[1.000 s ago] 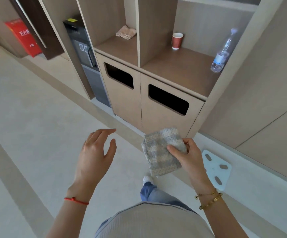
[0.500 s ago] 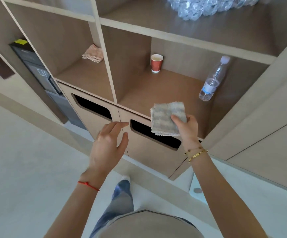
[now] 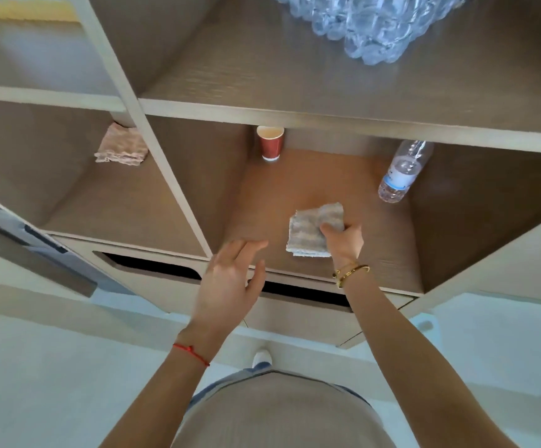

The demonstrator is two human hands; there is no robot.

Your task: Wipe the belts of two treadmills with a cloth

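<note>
One cloth [image 3: 314, 230], grey and folded, is pinched at its right edge between thumb and fingers of the right hand [image 3: 343, 242], low over the floor of the right-hand shelf compartment [image 3: 272, 202]; whether it touches the wood cannot be told. The left hand [image 3: 230, 279] hovers spread and holds nothing, at the front lip of the same compartment. No treadmill is in view, so no progress on the belts can be confirmed.

Risks, as judged: the grip takes one edge only, so the fold may open or the cloth slip if swung. A reach deeper could knock the red paper cup [image 3: 270, 143] at the back, or the water bottle [image 3: 401, 173] leaning at the right wall; both look light and easily toppled.

A second cloth [image 3: 120, 150], pinkish, lies in the left compartment, beyond the upright divider [image 3: 165, 176]. Wrapped bottles [image 3: 369, 24] sit on the shelf above, whose front edge limits headroom.
</note>
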